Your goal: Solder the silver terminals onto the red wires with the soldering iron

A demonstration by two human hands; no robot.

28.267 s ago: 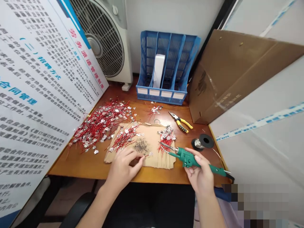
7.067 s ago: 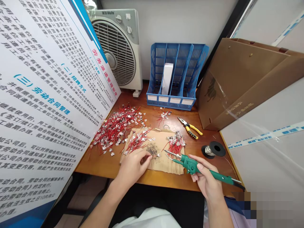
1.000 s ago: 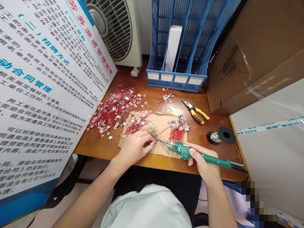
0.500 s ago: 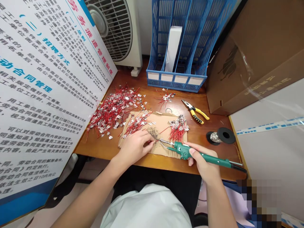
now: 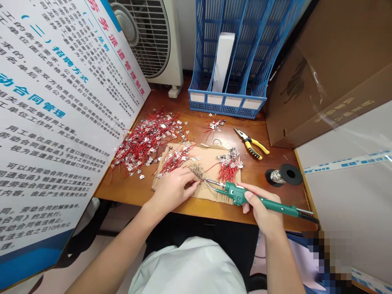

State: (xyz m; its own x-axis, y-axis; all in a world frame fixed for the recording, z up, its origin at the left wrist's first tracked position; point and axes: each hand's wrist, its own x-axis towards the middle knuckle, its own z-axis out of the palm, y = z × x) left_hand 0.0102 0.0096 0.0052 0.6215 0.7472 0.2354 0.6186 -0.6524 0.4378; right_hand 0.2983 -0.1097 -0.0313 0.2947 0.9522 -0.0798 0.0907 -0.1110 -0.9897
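My right hand [image 5: 263, 206] is wrapped round a green soldering iron [image 5: 237, 194], with its metal tip pointing left. A thin feed tube runs below the barrel and meets near the tip. Thumb and forefinger of my left hand [image 5: 177, 183] are pinched at the iron's tip on a small piece, apparently a red wire, mostly hidden by the fingers. Both hands work over a cardboard sheet [image 5: 211, 153] with a dark scorched patch [image 5: 197, 170]. On the sheet, red wires with metal tabs [image 5: 176, 160] lie left, and a neater bunch of tabbed wires [image 5: 229, 165] lies right.
A large heap of red tabbed wires [image 5: 147, 141] spreads at left; a small cluster [image 5: 214, 123] lies behind the cardboard. Yellow-black pliers [image 5: 252, 145] and a solder spool [image 5: 284, 175] are at right. A blue file rack [image 5: 228, 104], a fan unit [image 5: 174, 49], a brown box [image 5: 324, 81] and a printed board [image 5: 76, 122] enclose the table.
Hardly anything differs: the iron's tip has shifted very slightly by my left fingertips. Both hands keep their grip, and the view has moved a touch.
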